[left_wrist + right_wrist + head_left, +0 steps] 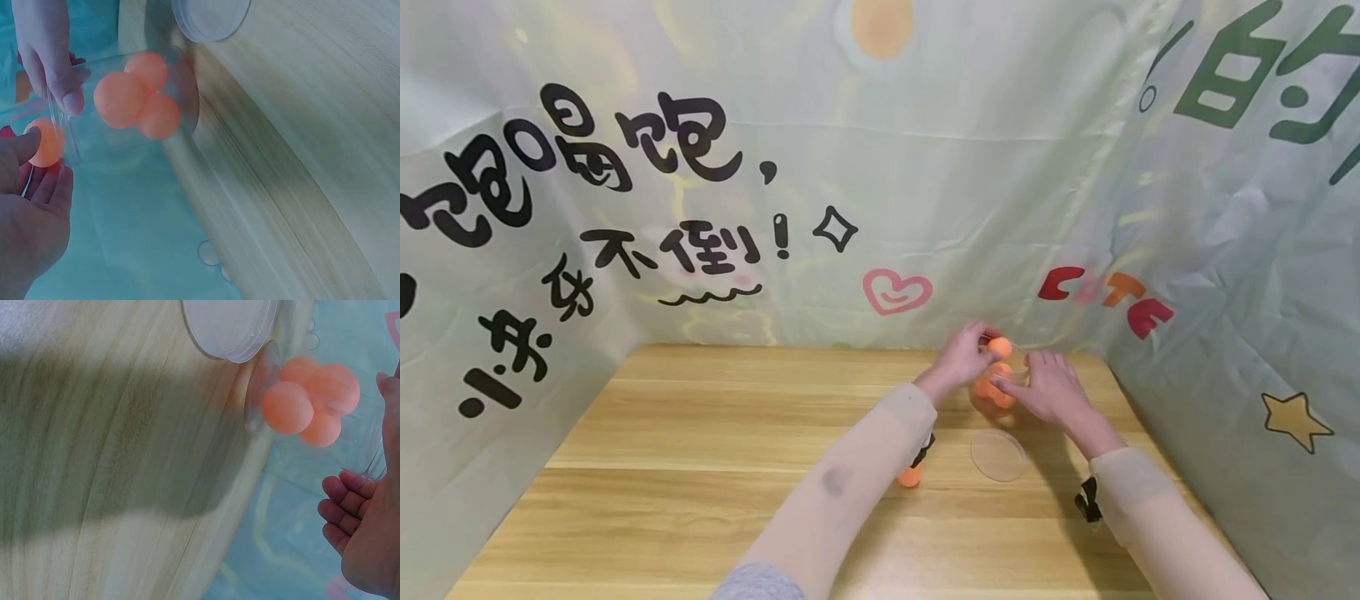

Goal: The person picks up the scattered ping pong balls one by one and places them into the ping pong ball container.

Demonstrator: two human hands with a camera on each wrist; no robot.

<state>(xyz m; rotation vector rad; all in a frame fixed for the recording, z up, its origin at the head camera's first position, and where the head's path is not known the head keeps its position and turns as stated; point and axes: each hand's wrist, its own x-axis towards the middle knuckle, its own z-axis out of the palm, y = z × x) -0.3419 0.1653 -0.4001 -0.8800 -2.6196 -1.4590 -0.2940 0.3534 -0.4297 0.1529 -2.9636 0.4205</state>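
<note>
Between thumb and fingers my left hand pinches an orange ball at the mouth of a clear plastic jar. My right hand holds the jar near its rim, thumb on one side and fingers on the other. The jar stands upright on the table, with several orange balls piled at its bottom. In the head view, the hands partly cover the jar's upper part.
A clear round lid lies on the wooden table, in front of the jar. Another orange ball shows partly from behind the left forearm. Printed cloth hangs behind and along both sides.
</note>
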